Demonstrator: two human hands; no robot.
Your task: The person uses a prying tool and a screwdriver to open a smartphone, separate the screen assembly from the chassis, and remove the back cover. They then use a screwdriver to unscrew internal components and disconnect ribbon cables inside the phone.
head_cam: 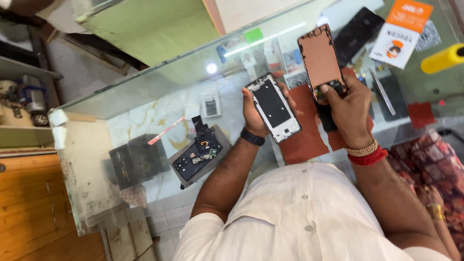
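Now, left hand (253, 113) gripping phone frame (273, 107), right hand (349, 108) gripping copper-backed screen (320, 58)

A glass counter (159, 92) reflects ceiling light above a tiled floor (82, 67) and wooden cabinet (29, 203).

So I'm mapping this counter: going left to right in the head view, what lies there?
Dark box → opened phone body → white phone frame in left hand → copper-backed panel in right hand → yellow cylinder.

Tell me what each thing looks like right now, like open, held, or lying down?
Phone frame: opened, back off, held in left hand.
Copper-coloured panel: separate, held upright in right hand.
Opened phone body: lying flat, insides showing.
Tweezers: lying on the glass counter, untouched.
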